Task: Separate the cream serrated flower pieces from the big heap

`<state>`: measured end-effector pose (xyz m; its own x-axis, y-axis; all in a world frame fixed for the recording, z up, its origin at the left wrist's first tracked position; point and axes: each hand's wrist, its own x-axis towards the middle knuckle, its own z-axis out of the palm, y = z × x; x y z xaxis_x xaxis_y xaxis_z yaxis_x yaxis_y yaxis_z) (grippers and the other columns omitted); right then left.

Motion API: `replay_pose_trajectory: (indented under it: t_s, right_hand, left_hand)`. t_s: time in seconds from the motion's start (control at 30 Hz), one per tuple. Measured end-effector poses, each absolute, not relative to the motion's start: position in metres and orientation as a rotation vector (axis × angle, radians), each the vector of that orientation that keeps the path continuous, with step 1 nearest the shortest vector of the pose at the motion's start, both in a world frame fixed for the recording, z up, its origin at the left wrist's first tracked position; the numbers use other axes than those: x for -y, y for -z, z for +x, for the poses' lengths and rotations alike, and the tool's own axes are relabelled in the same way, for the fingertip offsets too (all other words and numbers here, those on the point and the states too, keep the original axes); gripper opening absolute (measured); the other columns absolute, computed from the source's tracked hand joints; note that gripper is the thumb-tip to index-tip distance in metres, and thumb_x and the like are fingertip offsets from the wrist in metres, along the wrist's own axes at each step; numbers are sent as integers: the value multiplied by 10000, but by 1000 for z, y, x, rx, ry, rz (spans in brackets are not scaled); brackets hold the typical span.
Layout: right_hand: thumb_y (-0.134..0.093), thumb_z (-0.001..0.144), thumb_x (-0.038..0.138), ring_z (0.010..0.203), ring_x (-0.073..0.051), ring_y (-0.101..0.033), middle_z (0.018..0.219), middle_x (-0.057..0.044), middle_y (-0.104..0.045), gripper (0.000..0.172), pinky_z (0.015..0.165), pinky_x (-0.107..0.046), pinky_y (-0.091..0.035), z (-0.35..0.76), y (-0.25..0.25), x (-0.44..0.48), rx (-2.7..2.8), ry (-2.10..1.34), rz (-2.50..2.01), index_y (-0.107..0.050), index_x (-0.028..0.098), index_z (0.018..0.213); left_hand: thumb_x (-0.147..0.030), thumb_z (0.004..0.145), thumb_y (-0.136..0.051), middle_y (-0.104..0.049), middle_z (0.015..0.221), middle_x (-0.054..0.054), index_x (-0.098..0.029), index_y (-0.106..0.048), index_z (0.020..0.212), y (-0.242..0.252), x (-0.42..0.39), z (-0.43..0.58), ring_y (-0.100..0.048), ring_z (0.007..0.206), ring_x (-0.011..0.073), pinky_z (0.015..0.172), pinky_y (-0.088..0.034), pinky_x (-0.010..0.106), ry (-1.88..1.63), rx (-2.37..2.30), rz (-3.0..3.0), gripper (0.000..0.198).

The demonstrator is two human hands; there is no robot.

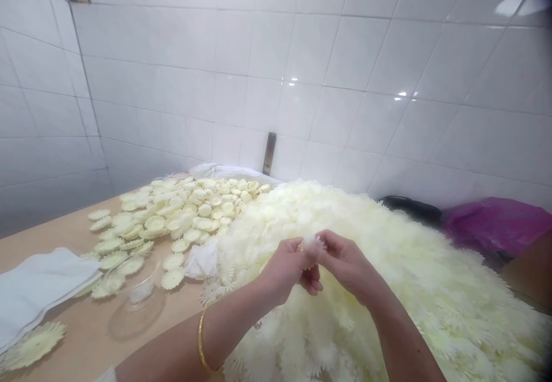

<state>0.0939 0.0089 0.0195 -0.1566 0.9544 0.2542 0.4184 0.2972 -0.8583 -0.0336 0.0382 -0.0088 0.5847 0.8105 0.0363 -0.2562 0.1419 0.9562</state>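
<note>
Both hands meet over a large heap of pale yellow, frilly petal pieces. Between their fingertips is a small whitish frilled piece. My left hand, with a gold bangle further down the arm, pinches it from the left, its lower fingers curled. My right hand grips the same piece from the right with thumb and forefinger. Part of the piece is hidden by the fingers.
Pale scalloped discs lie piled at the left on the brown table. Nearby are a clear dish, a crumpled white tissue and white sheets. A purple bag and black item sit back right, by the tiled wall.
</note>
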Motion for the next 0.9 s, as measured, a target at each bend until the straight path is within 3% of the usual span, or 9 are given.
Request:
replay_pose_trajectory:
  t_s: [0.23,0.4,0.53,0.67,0.9]
  right_hand:
    - [-514,757,418,561,-129,-495,560,15,-512,274,564,-254,-403,92,-19,-11,1623,-797,-1222,-482,171,641]
    - [-479,774,362,533,-109,-418,533,25,-450,275,529,-238,-361,91,-16,-12,1618,-538,-1323,-451,174,575]
    - [-430,797,345,481,-99,-375,488,43,-389,287,472,-222,-329,87,-11,-15,1574,-342,-1400,-378,192,560]
    - [-386,818,361,444,-110,-418,461,40,-411,286,454,-225,-348,85,-8,-17,1524,-297,-1466,-355,206,580]
    - [-314,847,329,418,-118,-367,451,49,-356,276,428,-235,-274,77,1,-22,1547,-89,-1593,-300,221,594]
  left_hand:
    - [-494,688,-571,-494,474,-24,-145,-476,732,10,-37,-33,-514,389,105,388,-390,202,-826,-563,1185,364]
    - [-543,680,-553,-492,482,-29,-153,-461,742,11,-33,-31,-515,390,104,381,-370,194,-809,-562,1183,405]
    - [-478,692,-572,-481,468,-35,-158,-446,692,10,-32,-30,-504,377,98,376,-356,192,-835,-571,1140,343]
    - [-411,722,-547,-466,447,-37,-158,-442,645,10,-33,-30,-486,362,91,376,-354,196,-880,-607,1131,285]
    - [-408,725,-541,-474,457,-43,-173,-413,660,16,-35,-26,-474,364,88,378,-350,200,-911,-678,1089,275]
